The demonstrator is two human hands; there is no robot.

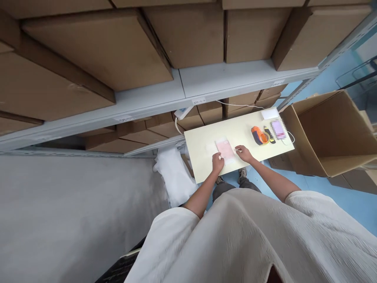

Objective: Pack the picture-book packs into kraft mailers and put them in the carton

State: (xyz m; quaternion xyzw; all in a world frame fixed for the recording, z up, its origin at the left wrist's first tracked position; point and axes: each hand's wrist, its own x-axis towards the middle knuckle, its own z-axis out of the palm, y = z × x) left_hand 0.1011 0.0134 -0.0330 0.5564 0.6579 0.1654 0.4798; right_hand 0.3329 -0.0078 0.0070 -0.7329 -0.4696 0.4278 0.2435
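Observation:
A flat pink packet (225, 149) with pale, see-through-looking edges lies on the cream tabletop (203, 169). My left hand (217, 162) is closed at the packet's near left corner, fingertips pinching its edge. At the packet's right side, my right hand (243, 153) is closed in a pinch. Something small and whitish shows at its fingertips, too small to name. Farther right on the table sits an orange and dark blue tape dispenser (259, 135), with a black and yellow cutter (269, 135) beside it.
A phone (278, 129) with a cable and a white box (269, 113) occupy the table's right end. An open carton (312, 157) stands to the right. Shelves of cardboard boxes (185, 39) rise in front. White bagged material (175, 177) lies left, near a power strip (184, 113).

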